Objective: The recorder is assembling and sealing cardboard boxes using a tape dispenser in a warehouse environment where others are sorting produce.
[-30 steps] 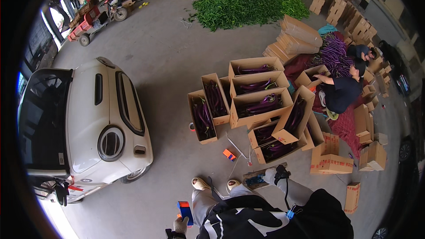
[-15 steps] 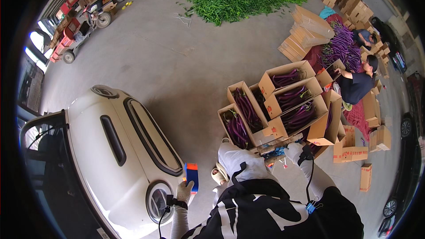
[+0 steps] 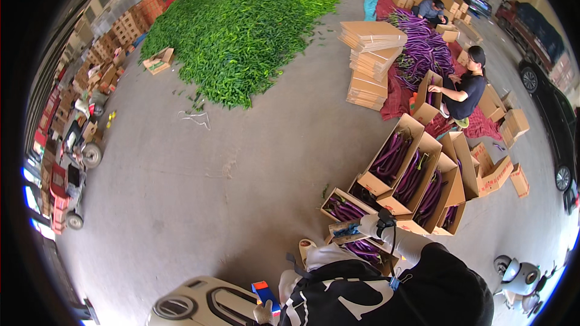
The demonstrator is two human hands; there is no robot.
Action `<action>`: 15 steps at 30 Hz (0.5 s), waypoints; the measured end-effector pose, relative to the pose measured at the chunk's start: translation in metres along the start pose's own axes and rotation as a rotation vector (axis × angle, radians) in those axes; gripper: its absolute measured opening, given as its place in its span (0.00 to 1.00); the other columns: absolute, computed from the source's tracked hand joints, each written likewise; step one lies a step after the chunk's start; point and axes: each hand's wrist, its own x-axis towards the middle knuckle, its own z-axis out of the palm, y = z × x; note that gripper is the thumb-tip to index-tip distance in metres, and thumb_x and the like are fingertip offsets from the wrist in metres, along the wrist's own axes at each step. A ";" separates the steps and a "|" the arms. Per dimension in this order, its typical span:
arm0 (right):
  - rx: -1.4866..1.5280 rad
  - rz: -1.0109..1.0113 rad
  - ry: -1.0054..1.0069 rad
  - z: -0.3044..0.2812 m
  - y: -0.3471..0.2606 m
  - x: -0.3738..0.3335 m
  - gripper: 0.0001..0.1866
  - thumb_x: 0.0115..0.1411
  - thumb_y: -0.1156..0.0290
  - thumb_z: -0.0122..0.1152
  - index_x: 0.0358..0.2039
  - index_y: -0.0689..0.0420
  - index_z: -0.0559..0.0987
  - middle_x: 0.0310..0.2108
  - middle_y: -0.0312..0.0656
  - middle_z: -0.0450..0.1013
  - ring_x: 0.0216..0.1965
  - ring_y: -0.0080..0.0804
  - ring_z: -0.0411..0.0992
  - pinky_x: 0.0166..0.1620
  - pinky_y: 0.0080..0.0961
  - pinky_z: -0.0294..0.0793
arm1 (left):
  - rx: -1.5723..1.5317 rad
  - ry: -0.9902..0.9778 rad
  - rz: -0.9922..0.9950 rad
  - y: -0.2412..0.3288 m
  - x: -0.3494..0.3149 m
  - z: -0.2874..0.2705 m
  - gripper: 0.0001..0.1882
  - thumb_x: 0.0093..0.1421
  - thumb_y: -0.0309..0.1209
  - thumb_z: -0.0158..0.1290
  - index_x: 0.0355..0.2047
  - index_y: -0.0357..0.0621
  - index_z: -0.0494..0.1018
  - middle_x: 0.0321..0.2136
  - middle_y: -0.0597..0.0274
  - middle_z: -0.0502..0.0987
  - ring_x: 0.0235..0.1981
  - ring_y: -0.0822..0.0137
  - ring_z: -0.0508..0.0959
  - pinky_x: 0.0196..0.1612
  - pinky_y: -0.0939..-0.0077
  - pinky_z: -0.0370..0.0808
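My left hand [image 3: 263,313], gloved in white, is closed on a blue-and-orange box-shaped object [image 3: 265,294] beside the pale vehicle [image 3: 199,305]. My gloved right hand [image 3: 369,224] stretches forward and is closed on the edge of a small wooden frame with blue material [image 3: 345,230]. That frame is held over open cartons of long purple eggplants. One such carton [image 3: 386,264] lies partly hidden under my right arm, and another carton [image 3: 331,212] stands just beyond the frame. More filled cartons [image 3: 393,205] are packed together to the right, some stacked on others.
A big heap of green peppers [image 3: 235,42] covers the floor ahead. Flattened cartons [image 3: 368,87] are stacked near an eggplant pile [image 3: 420,42]. One person [image 3: 471,90] handles a carton there; another person [image 3: 430,11] sits farther back. A scooter [image 3: 522,278] stands at right.
My view has turned, so the pale vehicle sits lower and the pepper heap shows more fully. My right hand and the wooden frame have shifted left across the cartons. The blue-and-orange object stays in my left hand.
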 end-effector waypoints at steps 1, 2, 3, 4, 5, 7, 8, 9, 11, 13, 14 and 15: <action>0.027 0.029 0.011 -0.012 -0.002 0.016 0.22 0.55 0.53 0.56 0.35 0.60 0.85 0.33 0.53 0.81 0.37 0.49 0.81 0.45 0.42 0.76 | 0.055 -0.029 -0.008 0.023 0.039 -0.017 0.22 0.51 0.48 0.58 0.26 0.38 0.76 0.17 0.52 0.78 0.22 0.53 0.80 0.29 0.57 0.74; 0.029 0.028 0.073 -0.018 0.000 0.036 0.20 0.55 0.55 0.55 0.32 0.59 0.85 0.31 0.52 0.80 0.35 0.51 0.80 0.43 0.44 0.77 | -0.008 -0.017 0.096 0.046 0.073 -0.032 0.22 0.51 0.48 0.58 0.26 0.38 0.76 0.17 0.53 0.78 0.20 0.56 0.79 0.28 0.59 0.73; 0.028 0.027 0.138 -0.030 -0.001 0.057 0.19 0.54 0.56 0.55 0.30 0.58 0.84 0.29 0.52 0.80 0.33 0.53 0.79 0.42 0.47 0.78 | -0.026 0.001 0.199 0.075 0.110 -0.048 0.21 0.51 0.46 0.59 0.26 0.37 0.76 0.17 0.55 0.78 0.19 0.61 0.78 0.26 0.61 0.72; -0.052 0.074 0.188 -0.042 -0.002 0.078 0.18 0.55 0.58 0.55 0.32 0.58 0.84 0.32 0.51 0.80 0.33 0.51 0.79 0.41 0.46 0.78 | -0.041 -0.052 0.255 0.112 0.144 -0.067 0.20 0.52 0.45 0.60 0.26 0.37 0.76 0.18 0.56 0.78 0.19 0.63 0.78 0.26 0.62 0.72; -0.037 0.107 0.196 -0.054 -0.002 0.097 0.18 0.55 0.58 0.55 0.32 0.58 0.84 0.32 0.51 0.80 0.33 0.51 0.79 0.41 0.46 0.78 | -0.055 -0.106 0.310 0.150 0.176 -0.085 0.19 0.52 0.44 0.60 0.27 0.37 0.77 0.18 0.57 0.78 0.19 0.65 0.78 0.25 0.63 0.71; 0.267 0.044 0.251 -0.091 -0.018 0.129 0.17 0.56 0.59 0.54 0.35 0.58 0.84 0.35 0.51 0.80 0.36 0.50 0.79 0.41 0.45 0.78 | -0.003 -0.221 0.215 0.238 0.230 -0.120 0.16 0.54 0.38 0.61 0.35 0.36 0.78 0.25 0.56 0.83 0.27 0.66 0.82 0.31 0.65 0.76; 0.282 0.037 0.272 -0.121 -0.034 0.141 0.17 0.58 0.59 0.53 0.36 0.58 0.83 0.37 0.51 0.80 0.37 0.51 0.79 0.42 0.43 0.78 | 0.015 -0.234 0.272 0.262 0.275 -0.129 0.17 0.54 0.39 0.61 0.36 0.37 0.78 0.26 0.56 0.83 0.27 0.63 0.83 0.32 0.64 0.76; 0.297 0.063 0.279 -0.135 -0.031 0.166 0.17 0.58 0.59 0.53 0.36 0.58 0.83 0.37 0.51 0.80 0.37 0.51 0.79 0.42 0.43 0.78 | 0.035 -0.254 0.340 0.290 0.316 -0.129 0.17 0.54 0.40 0.61 0.36 0.37 0.78 0.26 0.55 0.83 0.28 0.60 0.84 0.32 0.63 0.77; -0.032 -0.141 0.394 -0.152 -0.031 0.210 0.16 0.58 0.61 0.51 0.31 0.60 0.81 0.31 0.54 0.79 0.36 0.53 0.78 0.42 0.43 0.77 | 0.138 -0.238 0.455 0.388 0.384 -0.136 0.17 0.55 0.41 0.60 0.36 0.38 0.78 0.27 0.52 0.83 0.30 0.55 0.84 0.33 0.62 0.77; 0.602 0.162 0.533 -0.222 -0.084 0.229 0.15 0.58 0.60 0.53 0.31 0.60 0.80 0.31 0.54 0.78 0.36 0.55 0.77 0.41 0.45 0.76 | 0.087 -0.250 0.553 0.440 0.456 -0.145 0.18 0.55 0.41 0.60 0.37 0.38 0.79 0.28 0.50 0.83 0.31 0.54 0.84 0.35 0.62 0.77; 0.672 0.285 0.534 -0.236 -0.079 0.246 0.17 0.59 0.58 0.56 0.37 0.58 0.83 0.34 0.54 0.79 0.36 0.54 0.78 0.42 0.44 0.76 | 0.107 -0.283 0.591 0.492 0.481 -0.145 0.18 0.55 0.41 0.60 0.37 0.38 0.79 0.28 0.50 0.83 0.31 0.54 0.84 0.35 0.62 0.77; 0.654 0.256 0.687 -0.238 -0.070 0.269 0.16 0.59 0.58 0.57 0.35 0.59 0.82 0.33 0.54 0.79 0.36 0.55 0.77 0.41 0.44 0.76 | 0.160 -0.336 0.636 0.552 0.503 -0.145 0.18 0.56 0.41 0.60 0.38 0.38 0.79 0.28 0.50 0.83 0.31 0.54 0.84 0.36 0.63 0.77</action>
